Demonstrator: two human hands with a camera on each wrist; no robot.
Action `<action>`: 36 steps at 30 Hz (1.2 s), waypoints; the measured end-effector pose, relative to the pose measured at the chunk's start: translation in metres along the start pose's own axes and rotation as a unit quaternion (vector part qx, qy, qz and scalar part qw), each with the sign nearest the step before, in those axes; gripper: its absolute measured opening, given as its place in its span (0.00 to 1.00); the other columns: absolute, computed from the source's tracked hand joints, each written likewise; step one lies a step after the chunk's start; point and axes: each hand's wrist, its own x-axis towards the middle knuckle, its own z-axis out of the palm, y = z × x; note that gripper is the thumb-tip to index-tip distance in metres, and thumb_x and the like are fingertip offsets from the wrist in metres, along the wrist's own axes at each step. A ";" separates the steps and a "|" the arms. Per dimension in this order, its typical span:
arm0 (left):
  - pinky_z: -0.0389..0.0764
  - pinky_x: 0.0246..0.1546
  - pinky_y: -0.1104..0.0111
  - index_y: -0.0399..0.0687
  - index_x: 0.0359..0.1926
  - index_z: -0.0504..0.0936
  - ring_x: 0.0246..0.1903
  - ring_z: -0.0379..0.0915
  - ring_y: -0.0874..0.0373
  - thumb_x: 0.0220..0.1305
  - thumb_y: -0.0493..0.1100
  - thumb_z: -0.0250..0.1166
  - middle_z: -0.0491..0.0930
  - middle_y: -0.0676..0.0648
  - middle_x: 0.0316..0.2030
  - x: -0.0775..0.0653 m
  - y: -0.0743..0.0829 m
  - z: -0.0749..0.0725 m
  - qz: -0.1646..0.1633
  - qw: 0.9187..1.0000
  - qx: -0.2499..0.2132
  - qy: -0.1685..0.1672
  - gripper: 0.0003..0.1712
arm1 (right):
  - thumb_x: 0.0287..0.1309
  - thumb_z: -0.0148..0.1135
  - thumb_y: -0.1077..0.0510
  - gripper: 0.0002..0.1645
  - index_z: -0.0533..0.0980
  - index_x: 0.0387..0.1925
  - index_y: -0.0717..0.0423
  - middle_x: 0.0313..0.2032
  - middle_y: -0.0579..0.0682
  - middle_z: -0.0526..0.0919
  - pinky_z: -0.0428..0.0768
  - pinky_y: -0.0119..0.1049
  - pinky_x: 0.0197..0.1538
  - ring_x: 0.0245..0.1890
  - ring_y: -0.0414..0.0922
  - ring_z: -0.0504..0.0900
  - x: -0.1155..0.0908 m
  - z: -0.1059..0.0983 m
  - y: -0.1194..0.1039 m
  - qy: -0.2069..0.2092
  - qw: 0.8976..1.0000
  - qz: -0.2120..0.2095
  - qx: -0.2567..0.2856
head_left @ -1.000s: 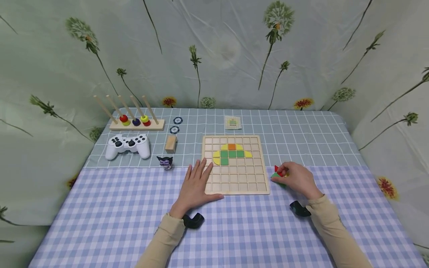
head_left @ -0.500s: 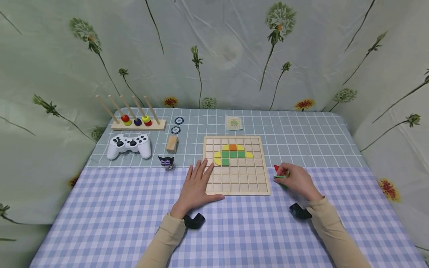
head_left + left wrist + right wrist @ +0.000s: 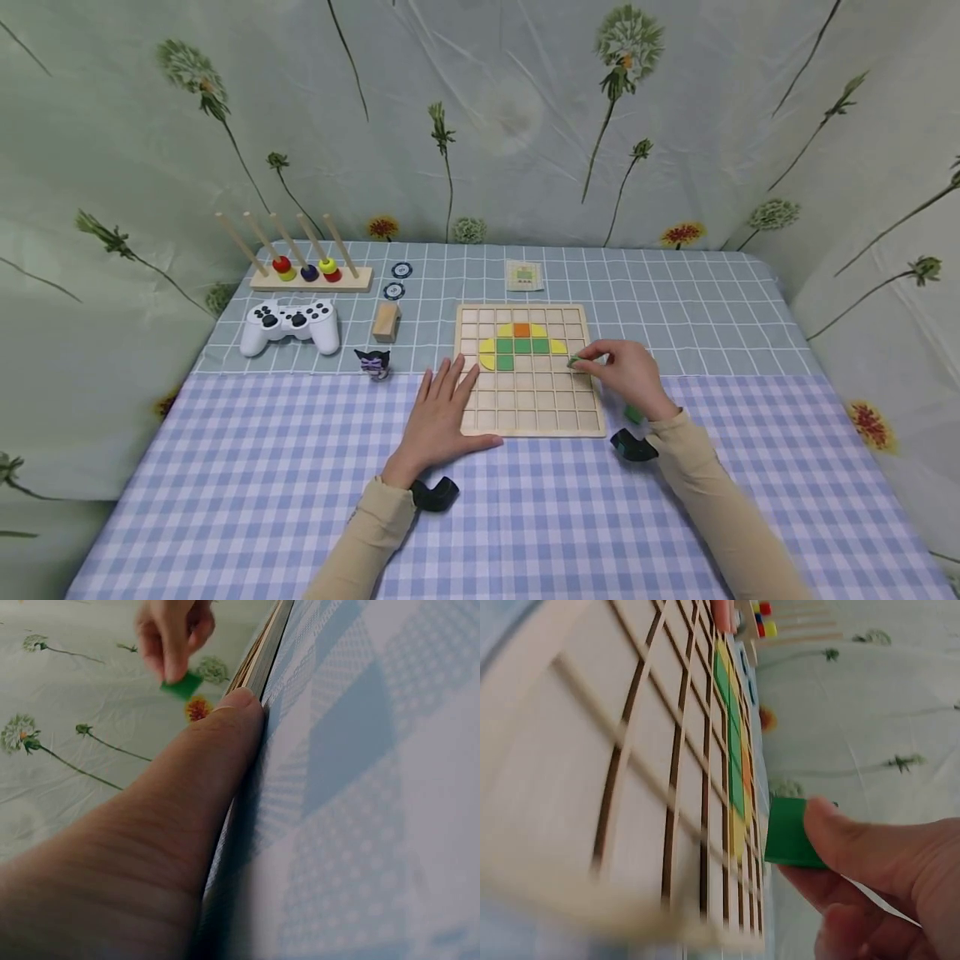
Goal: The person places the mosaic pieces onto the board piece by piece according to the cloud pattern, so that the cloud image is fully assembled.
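A wooden grid board (image 3: 536, 400) lies on the checked cloth, with yellow, green and orange tiles (image 3: 521, 344) set in its upper cells. My left hand (image 3: 435, 421) rests with spread fingers on the board's left edge, the thumb along the front edge. Over the board's right side, my right hand (image 3: 626, 373) pinches a green square tile (image 3: 787, 832) between thumb and fingers. In the right wrist view that tile is held apart from the grid. Another green tile (image 3: 633, 414) lies on the cloth below my right wrist; the red piece seen before is hidden.
Behind the board lies a small pattern card (image 3: 524, 276). To the left are a white game controller (image 3: 289, 327), a wooden block (image 3: 386, 322), a small black-eared figure (image 3: 373, 364), two round chips (image 3: 393, 291) and a peg stand (image 3: 311, 282) with coloured beads.
My right hand has lifted a green tile from the loose pieces on the right and carried it left over the board. My left hand has stayed in place.
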 end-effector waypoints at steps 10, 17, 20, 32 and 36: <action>0.36 0.68 0.51 0.48 0.74 0.52 0.71 0.34 0.45 0.45 0.81 0.56 0.44 0.41 0.73 0.001 0.001 0.001 -0.002 1.000 0.001 -0.002 0.64 | 0.55 0.68 0.58 0.07 0.85 0.36 0.55 0.36 0.49 0.83 0.69 0.36 0.27 0.25 0.43 0.70 0.025 0.040 -0.031 -0.049 0.998 -0.023 0.016; 0.36 0.68 0.51 0.48 0.74 0.52 0.71 0.34 0.46 0.46 0.81 0.56 0.44 0.42 0.73 0.001 0.001 0.001 -0.005 1.000 0.006 -0.004 0.63 | 0.55 0.69 0.57 0.08 0.86 0.36 0.55 0.37 0.49 0.85 0.70 0.36 0.30 0.26 0.42 0.72 0.032 0.051 -0.039 -0.057 0.998 -0.017 -0.010; 0.36 0.68 0.52 0.49 0.74 0.51 0.71 0.33 0.46 0.46 0.80 0.56 0.43 0.42 0.73 0.001 0.000 0.001 -0.007 1.000 0.008 -0.007 0.63 | 0.54 0.69 0.57 0.07 0.86 0.35 0.55 0.36 0.48 0.85 0.74 0.39 0.34 0.30 0.44 0.77 0.034 0.053 -0.041 -0.049 0.998 -0.022 -0.024; 0.35 0.68 0.52 0.49 0.74 0.51 0.71 0.32 0.47 0.46 0.82 0.54 0.42 0.42 0.73 0.001 0.000 0.002 -0.007 1.000 0.004 -0.005 0.64 | 0.53 0.70 0.58 0.04 0.86 0.30 0.55 0.32 0.48 0.84 0.77 0.42 0.34 0.35 0.47 0.81 0.036 0.058 -0.043 -0.022 0.998 -0.021 -0.053; 0.34 0.68 0.52 0.49 0.74 0.51 0.71 0.32 0.47 0.45 0.81 0.55 0.42 0.43 0.73 0.000 0.000 0.002 -0.009 1.000 0.004 -0.007 0.64 | 0.52 0.70 0.58 0.04 0.86 0.29 0.55 0.32 0.48 0.83 0.77 0.42 0.36 0.35 0.47 0.80 0.035 0.059 -0.040 -0.024 0.998 -0.021 -0.048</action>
